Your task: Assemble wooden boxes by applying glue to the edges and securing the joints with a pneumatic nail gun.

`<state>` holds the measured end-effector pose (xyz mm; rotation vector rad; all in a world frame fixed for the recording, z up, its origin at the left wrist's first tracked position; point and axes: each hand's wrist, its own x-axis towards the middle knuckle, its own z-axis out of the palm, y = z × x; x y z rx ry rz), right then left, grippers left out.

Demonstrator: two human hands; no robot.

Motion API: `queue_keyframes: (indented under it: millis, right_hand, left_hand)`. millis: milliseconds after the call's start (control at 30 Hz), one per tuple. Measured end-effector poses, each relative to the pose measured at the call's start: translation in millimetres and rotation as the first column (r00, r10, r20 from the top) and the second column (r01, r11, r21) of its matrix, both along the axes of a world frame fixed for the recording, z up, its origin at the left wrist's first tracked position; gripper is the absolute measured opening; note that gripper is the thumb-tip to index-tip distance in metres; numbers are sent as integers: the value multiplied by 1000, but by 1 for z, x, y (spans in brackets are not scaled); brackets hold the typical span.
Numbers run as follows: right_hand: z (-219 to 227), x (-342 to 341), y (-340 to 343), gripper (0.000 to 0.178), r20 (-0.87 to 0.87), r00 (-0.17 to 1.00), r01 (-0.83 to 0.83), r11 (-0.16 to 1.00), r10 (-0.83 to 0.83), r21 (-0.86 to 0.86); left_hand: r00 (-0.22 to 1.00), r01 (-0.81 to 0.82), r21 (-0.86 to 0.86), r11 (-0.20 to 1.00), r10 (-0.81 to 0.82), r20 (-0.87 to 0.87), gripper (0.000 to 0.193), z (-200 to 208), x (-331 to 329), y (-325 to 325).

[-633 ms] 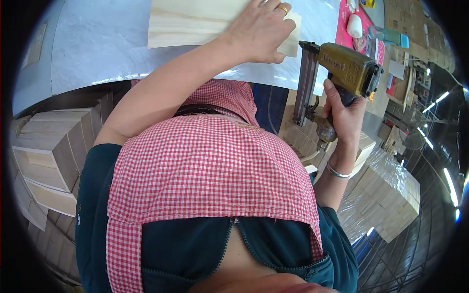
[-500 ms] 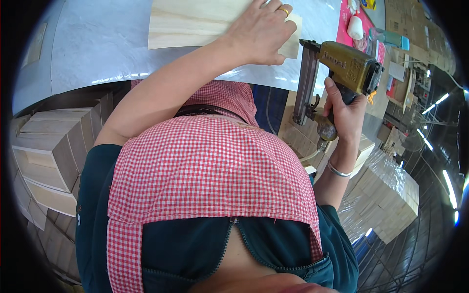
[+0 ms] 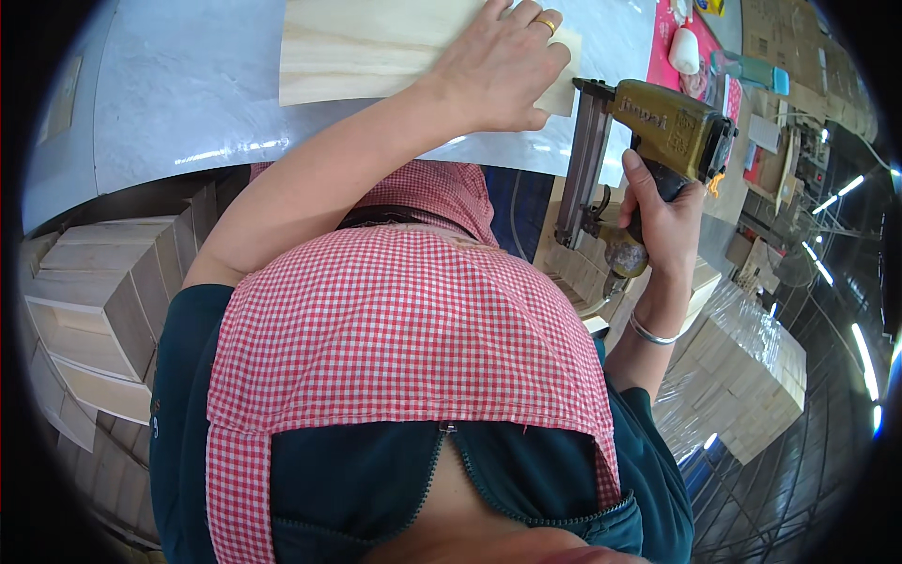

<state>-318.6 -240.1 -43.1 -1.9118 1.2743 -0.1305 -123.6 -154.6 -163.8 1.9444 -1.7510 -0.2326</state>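
Observation:
A pale wooden board with visible grain lies on the grey-white tabletop, running out of view at the top. My left hand, a ring on one finger, is bent over the board's right end and grips it there. In my right hand I hold a pneumatic nail gun by its black handle. The gun has a yellow-brown body and a long grey magazine, and its nose hangs just right of the board's end, near the table. Whether the nose touches the wood I cannot tell.
On a pink surface at the back right stand a white bottle and a teal-capped container. Wooden boxes are stacked at my left. To my right is a plastic-wrapped stack of wooden pieces. The table's front edge curves before me.
The nail gun has tilted slightly, its magazine's lower end shifting a little left. My left hand stays on the board, which sits slightly nearer in the picture.

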Motion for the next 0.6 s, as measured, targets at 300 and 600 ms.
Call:
queue_keyframes:
  millis: [300, 600]
  right_hand:
    - [13, 19, -18, 22, -30, 998, -48, 999, 48, 15]
    - [6, 43, -40, 24, -24, 987, -157, 987, 156, -27]
  left_hand:
    - [954, -220, -166, 961, 248, 168, 38, -26, -12, 1]
    - [976, -179, -150, 972, 195, 98, 49, -22, -10, 2]
